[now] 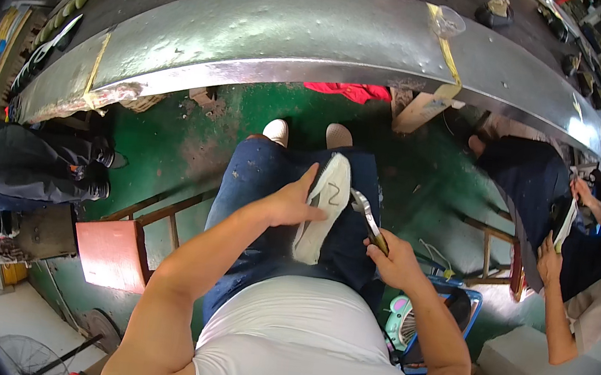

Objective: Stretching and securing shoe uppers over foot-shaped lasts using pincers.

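A pale shoe (330,199) lies on my lap, its white underside up and marked with a dark curved line. My left hand (289,203) grips its left side, the thumb on the underside and the forefinger along the edge; the other fingers are hidden. To the right of the shoe, my right hand (395,259) is closed round the handle of metal pliers (367,211). Their curved head is close to the shoe's right edge; whether it touches the shoe, I cannot tell.
A metal-edged workbench (276,29) with shoes on it curves across ahead. Left of my legs stands a reddish stool (110,252). A co-worker's hands (551,258) hold a pale piece at right. A mint-green fan (400,320) is near my right elbow; another person (37,166) stands at left.
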Tool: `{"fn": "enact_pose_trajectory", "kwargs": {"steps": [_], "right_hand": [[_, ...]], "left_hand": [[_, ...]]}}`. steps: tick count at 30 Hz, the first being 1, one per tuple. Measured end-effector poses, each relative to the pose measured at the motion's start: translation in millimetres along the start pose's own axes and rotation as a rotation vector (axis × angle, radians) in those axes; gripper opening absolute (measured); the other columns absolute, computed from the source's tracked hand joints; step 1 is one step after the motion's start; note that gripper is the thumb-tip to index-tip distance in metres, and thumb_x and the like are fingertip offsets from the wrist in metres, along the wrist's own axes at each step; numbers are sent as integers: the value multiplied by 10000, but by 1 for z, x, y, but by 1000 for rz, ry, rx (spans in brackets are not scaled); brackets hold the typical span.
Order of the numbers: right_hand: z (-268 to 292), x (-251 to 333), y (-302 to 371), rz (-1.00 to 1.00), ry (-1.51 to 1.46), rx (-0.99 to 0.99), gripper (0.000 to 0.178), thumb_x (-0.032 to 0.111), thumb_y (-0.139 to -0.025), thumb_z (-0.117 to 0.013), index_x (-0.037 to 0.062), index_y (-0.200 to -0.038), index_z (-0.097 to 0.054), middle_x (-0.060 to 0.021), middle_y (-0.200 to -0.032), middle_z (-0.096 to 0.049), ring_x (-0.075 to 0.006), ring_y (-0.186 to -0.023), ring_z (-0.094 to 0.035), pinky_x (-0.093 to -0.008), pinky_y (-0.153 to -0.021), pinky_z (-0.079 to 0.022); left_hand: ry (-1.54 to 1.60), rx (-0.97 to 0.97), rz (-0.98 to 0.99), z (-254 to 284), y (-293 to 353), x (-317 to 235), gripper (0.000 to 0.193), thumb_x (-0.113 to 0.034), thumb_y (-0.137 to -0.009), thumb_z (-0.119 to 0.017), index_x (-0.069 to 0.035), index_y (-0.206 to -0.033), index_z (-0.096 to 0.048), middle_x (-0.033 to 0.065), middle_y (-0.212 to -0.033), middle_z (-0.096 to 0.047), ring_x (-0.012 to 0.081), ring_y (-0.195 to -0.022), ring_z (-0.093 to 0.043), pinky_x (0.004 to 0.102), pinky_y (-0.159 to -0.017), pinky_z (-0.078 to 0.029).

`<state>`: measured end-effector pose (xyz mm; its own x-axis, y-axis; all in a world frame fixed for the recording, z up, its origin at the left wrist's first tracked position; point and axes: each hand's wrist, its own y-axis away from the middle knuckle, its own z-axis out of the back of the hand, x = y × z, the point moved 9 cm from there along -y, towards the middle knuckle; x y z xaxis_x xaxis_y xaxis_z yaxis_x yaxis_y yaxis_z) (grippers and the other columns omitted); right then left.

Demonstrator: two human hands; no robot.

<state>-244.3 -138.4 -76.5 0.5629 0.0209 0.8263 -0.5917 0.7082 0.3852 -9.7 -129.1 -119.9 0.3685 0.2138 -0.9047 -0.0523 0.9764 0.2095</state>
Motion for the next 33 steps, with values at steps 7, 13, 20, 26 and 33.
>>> {"fn": "enact_pose_trajectory", "kwargs": {"steps": [7, 13, 20, 26, 33], "right_hand": [[-10, 41, -12, 51, 183, 213, 326, 167, -918, -610, -5, -1191, -563, -241, -918, -636, -436, -902, -622, -451, -808, -496], [-13, 34, -28, -424, -117, 541, 248, 212, -941, -609, -12, -1050, -607, -129, -887, -670, -229, -775, -671, -399, -686, -533], [5, 79, -70, -125, 682, 635, 374, 300, -987, -551, -56, -1015, -665, -220, -896, -700, -362, -832, -687, -464, -756, -537], [-20, 50, -68, -4, 428, 319, 298, 280, -956, -604, -16, -961, -634, -257, -900, -678, -452, -885, -652, -503, -784, -514], [-58, 7, -45, -114, 72, 64, 317, 286, -954, -613, -31, -932, -620, -246, -822, -674, -415, -791, -666, -477, -739, -513]], "left_hand": [[-514, -151, -76, 15, 24, -40, 190, -197, -922, -610, -40, -849, -690, 191, -747, -680, 404, -688, -663, 501, -653, -534], [-540, -188, -182, 2, 29, -63, 211, -175, -928, -593, -35, -778, -636, 166, -706, -663, 395, -641, -649, 500, -610, -525], [-163, -394, -48, 13, 16, -9, 283, -270, -1019, -517, -32, -1082, -658, 192, -1009, -687, 333, -915, -680, 413, -827, -541], [1153, 65, 456, -41, 18, 42, 448, -453, -1040, -502, -122, -1339, -545, 55, -1225, -631, 191, -1120, -601, 369, -995, -488], [975, 2, 476, -41, 6, 47, 764, -421, -932, -712, -72, -1515, -364, 79, -1333, -587, 176, -1198, -560, 338, -1020, -459]]}}
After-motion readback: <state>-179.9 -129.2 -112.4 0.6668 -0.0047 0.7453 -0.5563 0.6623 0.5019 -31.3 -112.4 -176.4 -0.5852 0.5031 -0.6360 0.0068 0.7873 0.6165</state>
